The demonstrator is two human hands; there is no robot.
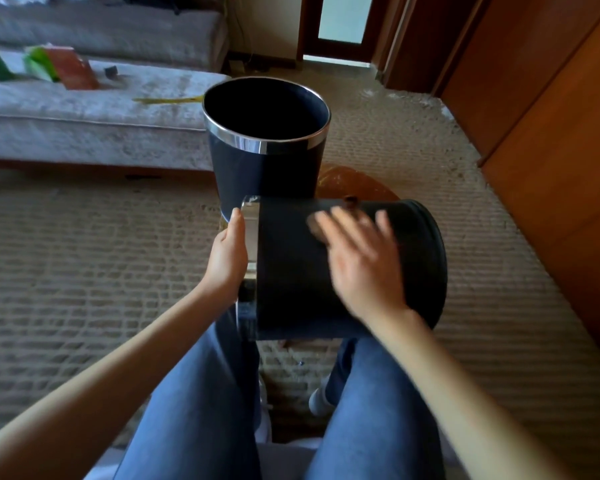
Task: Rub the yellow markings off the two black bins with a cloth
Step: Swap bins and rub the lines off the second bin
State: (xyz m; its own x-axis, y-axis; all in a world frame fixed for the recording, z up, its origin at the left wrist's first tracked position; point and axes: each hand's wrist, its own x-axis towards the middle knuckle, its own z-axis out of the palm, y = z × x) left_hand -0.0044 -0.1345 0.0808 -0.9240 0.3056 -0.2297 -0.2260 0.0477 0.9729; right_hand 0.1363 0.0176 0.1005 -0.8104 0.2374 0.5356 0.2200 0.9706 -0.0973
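One black bin (pixel 291 289) with a chrome rim lies on its side across my knees, its base pointing right. My left hand (pixel 227 259) grips its chrome rim at the left end. My right hand (pixel 361 258), blurred with motion, lies flat with straight fingers on the bin's upper side, pressing a small greyish cloth (pixel 314 225) that shows just past the fingertips. A second black bin (pixel 267 140) stands upright on the carpet right behind the first. No yellow marking shows on either bin from here.
A grey sofa (pixel 84 109) runs along the left with a green-and-orange package (pixel 63 65) and a yellow strip (pixel 168 99) on it. Wooden cabinets (pixel 551 116) line the right. Beige carpet (pixel 84 254) covers the floor; a brown patch (pixel 357 185) lies behind the bins.
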